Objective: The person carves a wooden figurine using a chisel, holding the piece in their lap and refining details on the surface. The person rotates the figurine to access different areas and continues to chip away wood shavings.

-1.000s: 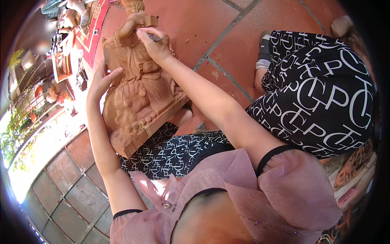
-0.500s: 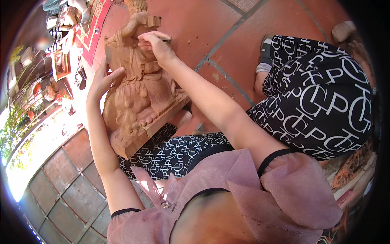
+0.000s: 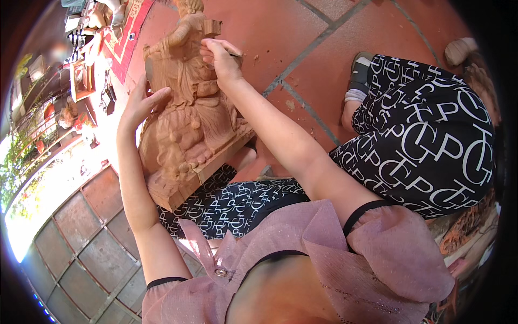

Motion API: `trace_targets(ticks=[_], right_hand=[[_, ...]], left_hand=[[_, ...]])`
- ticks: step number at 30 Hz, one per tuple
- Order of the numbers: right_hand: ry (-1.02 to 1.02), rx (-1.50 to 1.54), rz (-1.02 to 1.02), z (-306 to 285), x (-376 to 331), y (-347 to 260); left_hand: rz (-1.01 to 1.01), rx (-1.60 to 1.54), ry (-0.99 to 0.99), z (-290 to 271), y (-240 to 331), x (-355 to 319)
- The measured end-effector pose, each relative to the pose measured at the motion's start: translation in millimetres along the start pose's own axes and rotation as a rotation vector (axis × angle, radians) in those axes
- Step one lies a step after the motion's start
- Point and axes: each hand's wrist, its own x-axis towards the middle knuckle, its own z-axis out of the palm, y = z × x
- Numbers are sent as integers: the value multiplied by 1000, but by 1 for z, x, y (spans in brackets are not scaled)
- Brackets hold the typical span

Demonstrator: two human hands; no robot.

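A carved wooden statue [image 3: 186,121] of a draped figure on a block base leans across my lap, its top pointing away from me. Along its left side lies my left hand [image 3: 141,105], thumb on the front of the carving and fingers against the edge, gripping it. My right hand [image 3: 224,62] is closed at the figure's upper right, by a squared wooden block that juts out. Pinched in it is a small thin piece [image 3: 235,52] with a dark end; most of it is hidden by the fingers, and its kind is unclear.
Red floor tiles [image 3: 291,32] with grey joints spread beyond the statue, dotted with small wood crumbs. A red mat [image 3: 127,48] lies at the far left, near a wooden frame [image 3: 82,81] and clutter. My bent leg [image 3: 421,129] in patterned trousers takes up the right side.
My right hand has shifted slightly right relative to the figure, toward the jutting block, and more of that block shows. The whole view has moved a little; my left hand keeps its place on the statue.
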Motion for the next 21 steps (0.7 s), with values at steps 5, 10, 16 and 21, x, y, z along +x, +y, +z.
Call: trace_targets(ticks=[5, 10, 16, 21], right_hand=[[-138, 7, 23, 2, -15, -7], [-13, 51, 23, -3, -1, -6], [-87, 41, -11, -5, 3, 0], [12, 118, -70, 4, 5, -3]], left_hand=[[17, -57, 24, 2, -3, -2], [14, -7, 24, 0, -5, 3], [27, -49, 35, 4, -1, -2], [-23, 6, 8, 1, -3, -1]])
